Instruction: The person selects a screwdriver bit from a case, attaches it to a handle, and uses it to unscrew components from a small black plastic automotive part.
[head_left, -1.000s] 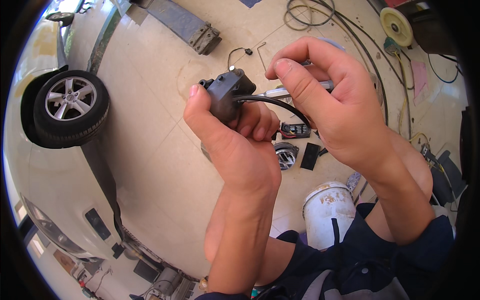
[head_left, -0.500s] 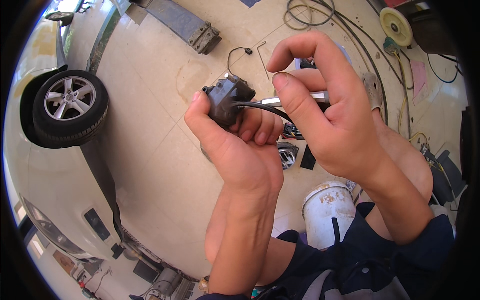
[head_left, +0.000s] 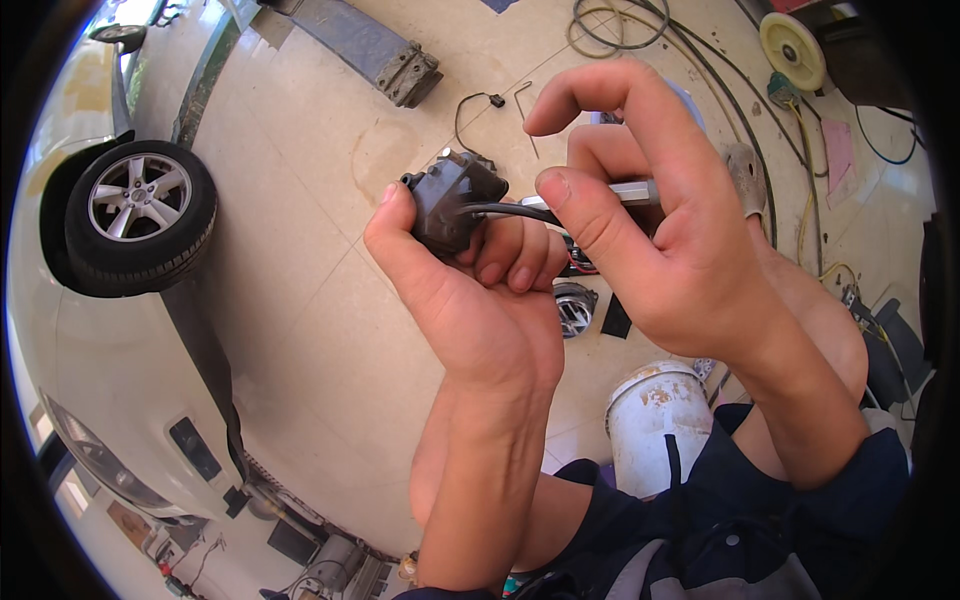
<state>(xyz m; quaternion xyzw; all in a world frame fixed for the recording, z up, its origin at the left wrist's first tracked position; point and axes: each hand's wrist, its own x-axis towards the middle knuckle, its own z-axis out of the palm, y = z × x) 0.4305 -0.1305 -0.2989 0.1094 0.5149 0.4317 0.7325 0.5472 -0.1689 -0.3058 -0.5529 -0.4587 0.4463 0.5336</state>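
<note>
My left hand (head_left: 480,300) is wrapped round a black plastic housing (head_left: 445,205), thumb on its left side and fingers curled beneath. A wire with a small dark plug (head_left: 495,101) shows just beyond it, and I cannot tell whether it joins the housing. From the housing's right side a black cable (head_left: 505,209) runs to my right thumb. Closed loosely, my right hand (head_left: 670,240) holds a screwdriver with a silver hexagonal shank (head_left: 625,194). Its tip is hidden behind the cable and thumb, most of its handle by my palm. My right index finger is bent and raised off the tool.
A white car (head_left: 110,370) with a wheel (head_left: 140,215) fills the left side. On the tiled floor stand a white bucket (head_left: 655,420) near my legs and a grey lift arm (head_left: 360,50) far off. Hoses (head_left: 735,130) and a cable reel (head_left: 792,52) lie at the right.
Both hands have shifted very slightly left. My right index finger and thumb have moved a little apart, and the screwdriver still sits in that hand.
</note>
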